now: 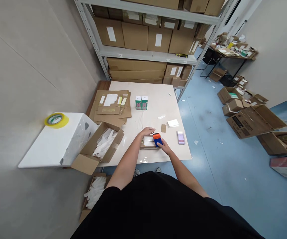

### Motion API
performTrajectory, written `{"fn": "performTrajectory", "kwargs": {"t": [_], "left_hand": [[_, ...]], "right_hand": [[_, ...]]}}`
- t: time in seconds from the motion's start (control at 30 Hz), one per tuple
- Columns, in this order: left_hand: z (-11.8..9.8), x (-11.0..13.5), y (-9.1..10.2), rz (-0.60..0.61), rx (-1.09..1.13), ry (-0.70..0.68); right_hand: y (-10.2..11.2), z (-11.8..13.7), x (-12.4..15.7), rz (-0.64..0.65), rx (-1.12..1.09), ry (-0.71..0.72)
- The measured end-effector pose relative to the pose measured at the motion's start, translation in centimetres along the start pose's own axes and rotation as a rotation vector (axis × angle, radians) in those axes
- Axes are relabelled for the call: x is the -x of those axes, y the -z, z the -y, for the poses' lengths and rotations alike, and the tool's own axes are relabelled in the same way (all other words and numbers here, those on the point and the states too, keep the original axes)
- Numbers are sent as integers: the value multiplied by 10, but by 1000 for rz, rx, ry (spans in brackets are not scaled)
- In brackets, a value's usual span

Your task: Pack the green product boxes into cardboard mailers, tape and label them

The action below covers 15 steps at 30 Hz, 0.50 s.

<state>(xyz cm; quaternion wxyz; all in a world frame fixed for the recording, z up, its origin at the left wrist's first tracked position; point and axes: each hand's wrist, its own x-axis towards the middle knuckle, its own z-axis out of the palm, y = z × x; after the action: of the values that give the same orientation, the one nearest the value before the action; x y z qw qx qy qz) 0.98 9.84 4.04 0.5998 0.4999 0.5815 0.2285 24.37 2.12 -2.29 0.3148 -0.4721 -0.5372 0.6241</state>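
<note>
My right hand (165, 146) is closed around the lower side of a small blue item with an orange top (157, 140), possibly a box; its exact kind is unclear. It is held tilted over the right part of a low cardboard box (149, 147) with white contents. Just left of the orange top is my left hand (147, 131), its fingers stretched out and thumb apart, above the far left edge of that box. Whether it touches the orange part cannot be made out. Farther right lies a purple-and-clear packet (180, 137), and beyond my hands is a small brown card (163, 128).
Two green-and-white boxes (141, 103) stand near the table's (158, 96) middle. Flattened cardboard (112, 109) lies left, above an open carton (113, 151) of white material. Yellow tape (56, 120) rests on a white block. A loaded shelf (133, 53) borders the far side.
</note>
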Motion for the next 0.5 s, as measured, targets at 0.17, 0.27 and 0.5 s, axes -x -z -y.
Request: {"fn": "performTrajectory", "kwargs": {"t": [0.17, 0.27, 0.5], "left_hand": [[-4, 0, 6, 128, 45, 23], [-3, 0, 8, 115, 37, -31], [4, 4, 0, -136, -66, -168]], "right_hand": [[2, 4, 1, 28, 29, 13], [1, 5, 2, 41, 50, 15], [5, 4, -1, 19, 101, 26]]}}
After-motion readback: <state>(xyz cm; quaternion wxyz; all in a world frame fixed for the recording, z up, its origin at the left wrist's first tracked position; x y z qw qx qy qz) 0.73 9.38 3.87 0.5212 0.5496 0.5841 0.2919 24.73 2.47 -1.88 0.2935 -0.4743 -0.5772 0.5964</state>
